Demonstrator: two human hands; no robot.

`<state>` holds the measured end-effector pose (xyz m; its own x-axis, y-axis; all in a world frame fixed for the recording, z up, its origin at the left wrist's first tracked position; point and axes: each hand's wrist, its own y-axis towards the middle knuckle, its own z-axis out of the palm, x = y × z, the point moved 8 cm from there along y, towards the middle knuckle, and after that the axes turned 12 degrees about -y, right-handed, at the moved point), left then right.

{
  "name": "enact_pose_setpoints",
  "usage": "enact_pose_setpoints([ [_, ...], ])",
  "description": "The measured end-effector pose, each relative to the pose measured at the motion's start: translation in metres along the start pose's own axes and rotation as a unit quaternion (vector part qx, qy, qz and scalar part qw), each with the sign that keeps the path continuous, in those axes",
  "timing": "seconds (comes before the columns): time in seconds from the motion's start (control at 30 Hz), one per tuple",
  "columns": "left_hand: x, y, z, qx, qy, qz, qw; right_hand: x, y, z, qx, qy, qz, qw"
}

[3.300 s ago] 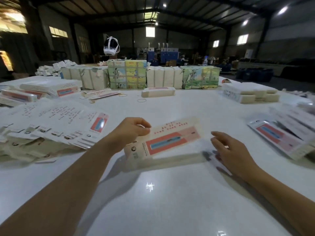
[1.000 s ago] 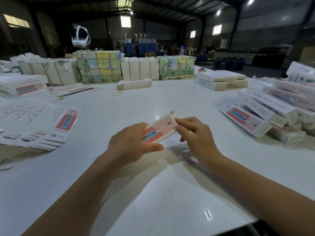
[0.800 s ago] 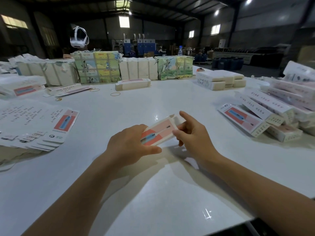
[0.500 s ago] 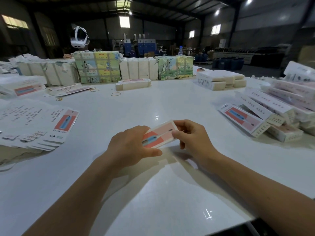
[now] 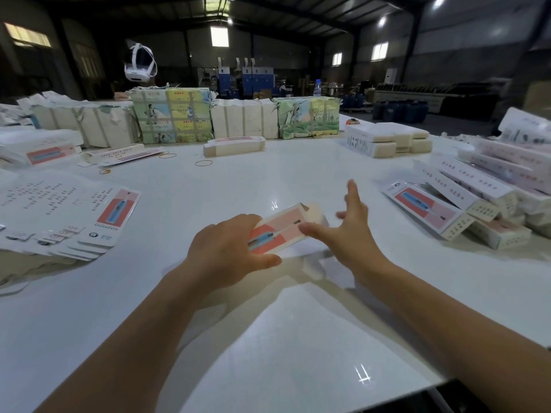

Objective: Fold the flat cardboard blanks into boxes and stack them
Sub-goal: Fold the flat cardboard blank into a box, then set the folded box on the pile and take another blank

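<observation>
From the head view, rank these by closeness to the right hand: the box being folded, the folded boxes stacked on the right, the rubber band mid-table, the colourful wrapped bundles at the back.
From the right hand:
1. Box being folded, just left of it, gripped by the left hand.
2. Folded boxes, to the right.
3. Rubber band, farther back, to the left.
4. Colourful wrapped bundles, along the table's back edge.

table (image 5: 268, 338) | rubber bands (image 5: 203, 163) | wrapped bundles (image 5: 171, 114) | headset (image 5: 139, 64)
</observation>
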<state>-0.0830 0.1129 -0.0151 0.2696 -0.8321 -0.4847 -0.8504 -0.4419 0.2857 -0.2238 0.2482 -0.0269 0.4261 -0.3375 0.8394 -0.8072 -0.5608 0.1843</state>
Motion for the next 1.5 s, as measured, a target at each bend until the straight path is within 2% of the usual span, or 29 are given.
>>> enact_pose_setpoints([
  [0.03,-0.002,0.0,0.0,0.0,-0.002,0.005,1.0,-0.005,-0.001,0.009,0.053,0.135,0.055,0.988],
  [0.1,-0.006,-0.001,0.003,0.007,-0.013,0.011,1.0,-0.005,-0.007,0.032,0.168,0.373,0.13,0.903],
  [0.13,-0.008,-0.001,0.004,0.012,-0.018,0.01,1.0,-0.002,-0.007,0.036,0.192,0.418,0.138,0.877],
  [0.17,-0.008,-0.002,0.006,0.014,-0.02,0.008,1.0,-0.001,-0.007,0.037,0.195,0.419,0.128,0.878],
  [0.23,-0.007,-0.002,0.007,0.013,-0.018,0.005,1.0,0.0,-0.006,0.03,0.15,0.362,0.083,0.916],
  [0.27,-0.007,-0.002,0.008,0.007,-0.016,0.005,1.0,0.003,-0.007,0.024,0.115,0.293,0.033,0.949],
  [0.3,-0.008,-0.002,0.008,-0.002,-0.011,0.004,1.0,0.011,-0.01,0.017,0.076,0.19,-0.036,0.978],
  [0.33,-0.009,-0.003,0.007,-0.012,-0.002,0.003,1.0,0.019,-0.014,0.013,0.035,0.063,-0.106,0.992],
  [0.4,-0.014,-0.003,0.007,-0.038,0.03,0.004,0.999,0.033,-0.025,0.014,-0.023,-0.114,-0.207,0.971],
  [0.47,-0.021,-0.004,0.005,-0.072,0.069,0.01,0.995,0.038,-0.031,0.023,-0.03,-0.174,-0.252,0.952],
  [0.53,-0.026,-0.005,0.002,-0.099,0.089,0.015,0.991,0.035,-0.03,0.027,0.0,-0.125,-0.22,0.967],
  [0.6,-0.027,-0.006,0.0,-0.113,0.097,0.017,0.989,0.027,-0.025,0.028,0.065,0.069,-0.122,0.988],
  [0.67,-0.026,-0.006,-0.002,-0.124,0.11,0.024,0.986,0.021,-0.019,0.03,0.112,0.204,-0.052,0.971],
  [0.77,-0.027,-0.006,-0.003,-0.139,0.126,0.036,0.982,0.023,-0.017,0.028,0.129,0.267,-0.044,0.954],
  [0.93,-0.03,-0.007,-0.003,-0.153,0.121,0.053,0.979,0.027,-0.02,0.022,0.107,0.254,-0.086,0.957],
  [1.2,-0.032,-0.01,-0.003,-0.166,0.123,0.068,0.976,0.034,-0.024,0.022,0.115,0.241,-0.122,0.956],
  [1.37,-0.035,-0.01,-0.002,-0.166,0.142,0.077,0.973,0.031,-0.024,0.015,0.05,0.123,-0.142,0.981],
  [1.5,-0.036,-0.009,-0.002,-0.168,0.134,0.069,0.974,0.033,-0.031,0.014,0.015,0.053,-0.169,0.984],
])
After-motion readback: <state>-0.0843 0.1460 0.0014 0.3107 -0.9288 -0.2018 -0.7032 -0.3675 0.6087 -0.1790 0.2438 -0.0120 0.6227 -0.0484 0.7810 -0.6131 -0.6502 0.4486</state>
